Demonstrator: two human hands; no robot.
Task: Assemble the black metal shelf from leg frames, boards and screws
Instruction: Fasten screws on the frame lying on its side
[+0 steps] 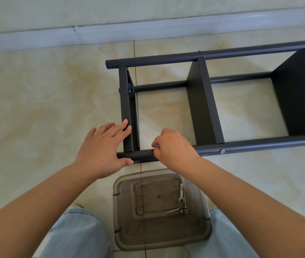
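- The black metal shelf (209, 101) lies on its side on the tiled floor (36, 108), just in front of the person, with its long round tubes running left to right.
- The near tube (259, 144) passes under both hands; a silver screw head (222, 151) sits in it to the right of the right hand.
- The far tube (203, 54) lies parallel to it, closer to the wall, and a thinner rod (159, 86) shows lower down between the two.
- Three boards span from the near tube to the far tube: the left board (127, 108) at the shelf's end, the middle board (202, 107), and the right board (302, 97), which is partly cut off by the edge of the view.
- The left hand (103, 146) is spread open, fingers straight: its fingertips (126, 125) rest against the left board and its thumb touches the near tube's left end.
- The right hand (174, 146) is curled, fingertips pinching a small silver screw (156, 146) right at the top of the near tube, just right of the left board.
- A clear plastic tub (194, 237) stands on the floor between the person's knees, near the shelf.
- Inside it lie a small flat wrench (181, 194), a long bolt (173, 210) and a few more small silver fasteners beside it.
- A pale baseboard (110, 32) runs along the wall beyond the shelf.
- Light blue trousers (77, 237) cover both knees at the bottom of the view.
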